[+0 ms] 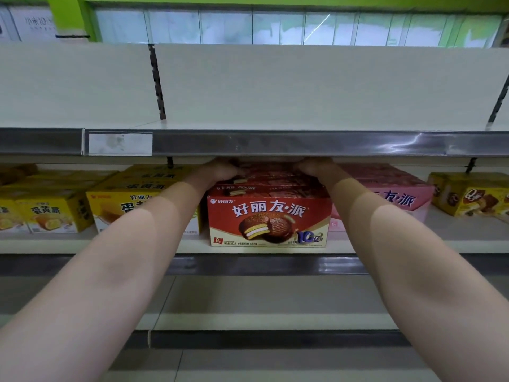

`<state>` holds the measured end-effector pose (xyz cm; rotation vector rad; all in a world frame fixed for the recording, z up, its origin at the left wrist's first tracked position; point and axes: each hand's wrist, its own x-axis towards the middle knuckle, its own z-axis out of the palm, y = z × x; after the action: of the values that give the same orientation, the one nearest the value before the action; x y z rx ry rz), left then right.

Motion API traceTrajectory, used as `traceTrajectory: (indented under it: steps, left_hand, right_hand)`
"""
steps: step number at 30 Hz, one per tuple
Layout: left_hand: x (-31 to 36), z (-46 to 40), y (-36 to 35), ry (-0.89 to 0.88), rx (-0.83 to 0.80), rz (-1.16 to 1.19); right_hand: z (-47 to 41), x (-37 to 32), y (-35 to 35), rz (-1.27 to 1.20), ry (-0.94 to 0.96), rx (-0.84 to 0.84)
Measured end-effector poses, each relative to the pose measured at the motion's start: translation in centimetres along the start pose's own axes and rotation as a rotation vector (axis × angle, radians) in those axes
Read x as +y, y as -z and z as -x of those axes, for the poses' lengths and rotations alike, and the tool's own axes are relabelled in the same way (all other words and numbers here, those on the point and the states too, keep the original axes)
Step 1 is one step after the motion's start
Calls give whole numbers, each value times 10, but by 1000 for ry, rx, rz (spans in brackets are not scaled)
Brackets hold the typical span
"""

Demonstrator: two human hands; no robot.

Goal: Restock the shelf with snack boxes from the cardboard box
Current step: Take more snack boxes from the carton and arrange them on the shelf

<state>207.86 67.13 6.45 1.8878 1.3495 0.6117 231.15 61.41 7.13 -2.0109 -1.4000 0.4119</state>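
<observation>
A row of red snack boxes (268, 216) with a chocolate pie picture stands on the middle shelf (248, 248), several deep. Both my arms reach in under the upper shelf. My left hand (220, 170) grips the left side of a red box further back in the row, and my right hand (315, 165) grips its right side. The fingers of both hands are mostly hidden behind the upper shelf's metal edge (275, 143). The cardboard box is out of view.
Yellow snack boxes (137, 199) stand left of the red row, with more yellow ones (49, 213) further left. Pink boxes (396, 194) sit to the right, then a yellow box (471, 197) at the far right. The upper shelf (303, 122) carries nothing.
</observation>
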Motion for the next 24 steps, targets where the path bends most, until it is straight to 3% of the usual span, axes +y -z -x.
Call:
traceTrajectory:
  steps: [5,12,16,18,21,24]
  left_hand:
    - [-3,-1,0,-19,8,2]
    - [12,30,-3,-196,64,-375]
    - [19,66,13,-319,-127,-381]
    - [15,79,18,-368,-206,-496]
    - [2,88,15,-301,-335,-613]
    - [-12,86,6,-340,-272,-699]
  right_hand:
    - [6,-3,0,73,75,-60]
    - [20,-7,8,172,108,-235]
    - [53,-13,22,257,172,-320]
    - [73,-13,25,359,212,-363]
    - [95,-9,17,460,222,-376]
    - [97,-7,2,544,241,-321]
